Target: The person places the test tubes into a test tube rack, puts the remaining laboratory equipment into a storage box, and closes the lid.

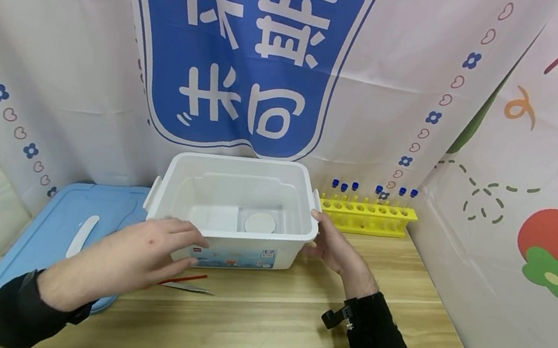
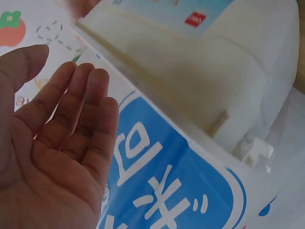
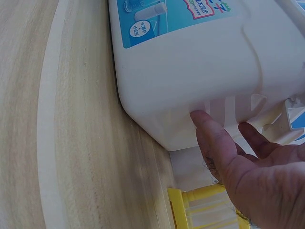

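Observation:
A white plastic storage bin (image 1: 181,243) with a blue label stands on the wooden table against the back curtain. My left hand (image 1: 160,249) is in front of its left half, palm towards the bin. In the left wrist view, the left hand's (image 2: 62,143) fingers are extended, with nothing in them. My right hand (image 1: 335,245) is at the bin's right end, thumb by the rim. The right wrist view shows the right hand's (image 3: 248,167) nearly straight fingers touching the side wall below the handle. Inside the bin lies a flat square piece with a white disc (image 1: 259,223).
To the left, a blue lid (image 1: 114,197) lies flat, bearing a white blade-like strip (image 1: 82,236). A thin red stick (image 1: 195,277) and a slim metal tool (image 1: 191,288) lie before the bin. A yellow rack (image 1: 367,222) with several blue-capped tubes stands right of it.

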`<state>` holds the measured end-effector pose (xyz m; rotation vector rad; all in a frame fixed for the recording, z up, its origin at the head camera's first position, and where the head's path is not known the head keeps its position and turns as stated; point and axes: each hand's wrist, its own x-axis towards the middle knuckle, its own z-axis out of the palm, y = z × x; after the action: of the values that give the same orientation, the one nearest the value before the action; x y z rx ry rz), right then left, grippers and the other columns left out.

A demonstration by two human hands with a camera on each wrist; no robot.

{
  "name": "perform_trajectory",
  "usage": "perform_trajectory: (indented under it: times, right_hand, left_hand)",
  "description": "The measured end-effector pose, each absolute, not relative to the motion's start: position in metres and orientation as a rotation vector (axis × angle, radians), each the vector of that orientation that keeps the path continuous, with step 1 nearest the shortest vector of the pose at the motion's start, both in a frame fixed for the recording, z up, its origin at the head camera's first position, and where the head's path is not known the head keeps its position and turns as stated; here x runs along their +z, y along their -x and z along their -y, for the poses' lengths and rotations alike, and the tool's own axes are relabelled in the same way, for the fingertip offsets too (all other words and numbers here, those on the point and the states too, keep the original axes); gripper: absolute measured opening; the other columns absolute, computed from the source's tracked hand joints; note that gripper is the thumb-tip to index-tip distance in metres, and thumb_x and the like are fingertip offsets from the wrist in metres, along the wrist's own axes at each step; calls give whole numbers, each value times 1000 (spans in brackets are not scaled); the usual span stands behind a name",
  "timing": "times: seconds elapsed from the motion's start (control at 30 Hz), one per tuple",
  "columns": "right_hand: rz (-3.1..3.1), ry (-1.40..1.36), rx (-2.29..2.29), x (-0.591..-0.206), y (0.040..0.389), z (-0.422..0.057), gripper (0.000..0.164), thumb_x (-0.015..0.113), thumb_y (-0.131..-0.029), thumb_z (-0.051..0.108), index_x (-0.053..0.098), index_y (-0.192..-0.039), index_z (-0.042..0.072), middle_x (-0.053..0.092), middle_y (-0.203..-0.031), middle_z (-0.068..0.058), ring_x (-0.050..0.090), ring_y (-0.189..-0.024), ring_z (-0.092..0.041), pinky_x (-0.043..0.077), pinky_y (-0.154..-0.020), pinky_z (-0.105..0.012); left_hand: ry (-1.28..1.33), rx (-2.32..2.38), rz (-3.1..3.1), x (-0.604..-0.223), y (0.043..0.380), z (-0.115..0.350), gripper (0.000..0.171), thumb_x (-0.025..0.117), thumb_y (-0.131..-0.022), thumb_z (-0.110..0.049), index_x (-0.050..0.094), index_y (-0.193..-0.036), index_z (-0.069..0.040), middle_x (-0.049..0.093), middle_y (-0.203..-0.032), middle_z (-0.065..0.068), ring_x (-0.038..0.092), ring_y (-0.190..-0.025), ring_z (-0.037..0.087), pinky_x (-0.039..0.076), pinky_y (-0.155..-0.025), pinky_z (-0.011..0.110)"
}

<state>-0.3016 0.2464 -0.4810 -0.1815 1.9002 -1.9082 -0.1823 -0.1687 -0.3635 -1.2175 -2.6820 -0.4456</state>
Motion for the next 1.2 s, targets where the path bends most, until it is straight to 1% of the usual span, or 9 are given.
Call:
perform_trajectory:
  times: [0.2, 0.37, 0.5, 0.63, 0.73, 0.8, 0.87, 1.07, 1.2]
  right_hand:
    - [-1905, 184, -1907, -481, 301, -247, 84, 41, -115, 71, 26, -188, 32, 34, -190, -16, 34, -179, -48, 46, -134, -76]
    - [-1905, 184, -1906, -482, 302, -247, 84, 40, -115, 71, 27, -187, 32, 35, -189, -17, 35, -178, -49, 46, -134, -76]
    - [-1903, 191, -1907, -482, 302, -247, 84, 41, -115, 71, 25, -188, 31, 34, -189, -18, 35, -178, -49, 45, -135, -77]
    - [-1905, 192, -1907, -482, 302, -246, 84, 40, -115, 71, 26, -188, 31, 34, -189, -18, 35, -178, -50, 45, -134, -77]
    - [-1905, 190, -1909, -482, 302, -246, 84, 40, -115, 71, 26, -188, 31, 34, -189, -17, 35, -178, -49, 45, -135, -77]
    - [-1905, 186, -1911, -482, 302, -246, 83, 40, -116, 71, 26, -188, 31, 34, -189, -17, 35, -178, -49, 45, -135, -77]
    - [-1907, 183, -1911, -482, 301, -246, 83, 40, -116, 71, 27, -187, 31, 35, -189, -17, 36, -178, -49, 46, -134, -76]
    - [-1910, 187, -1914, -482, 301, -246, 82, 40, -116, 71, 28, -187, 31, 36, -188, -17, 37, -177, -49, 47, -133, -76]
    - [-1906, 190, -1918, -482, 302, -246, 82, 39, -116, 71, 28, -187, 30, 36, -188, -18, 37, -177, -49, 46, -133, -77]
  left_hand:
    - [1298, -449, 2659, -378, 177, 165, 30, 88, -108, -21, 79, -136, -28, 81, -126, -13, 77, -111, 4, 71, -90, 32]
    - [1348, -475, 2626, -390, 176, 163, 28, 89, -107, -15, 80, -130, -28, 77, -120, -16, 70, -105, -4, 67, -86, 27]
    - [1365, -480, 2667, -398, 177, 161, 26, 87, -108, -16, 80, -130, -28, 76, -118, -17, 66, -102, -6, 66, -85, 26]
    - [1359, -443, 2740, -405, 177, 161, 24, 88, -108, -19, 80, -130, -27, 75, -117, -15, 65, -101, -4, 65, -84, 27]
    - [1344, -420, 2777, -411, 177, 162, 24, 87, -108, -21, 81, -131, -25, 77, -119, -13, 74, -108, 4, 69, -91, 32]
    - [1334, -400, 2789, -416, 177, 162, 25, 88, -108, -21, 81, -132, -25, 79, -122, -11, 79, -117, 10, 71, -97, 37]
    - [1325, -397, 2806, -420, 177, 162, 26, 88, -108, -22, 81, -133, -24, 81, -125, -9, 81, -121, 13, 72, -101, 40]
    - [1322, -414, 2872, -432, 178, 165, 27, 90, -107, -22, 82, -133, -20, 83, -125, -5, 80, -113, 10, 71, -92, 34]
    - [1295, -390, 2934, -439, 180, 170, 33, 91, -106, -24, 81, -137, -17, 83, -127, -4, 81, -114, 12, 72, -91, 36]
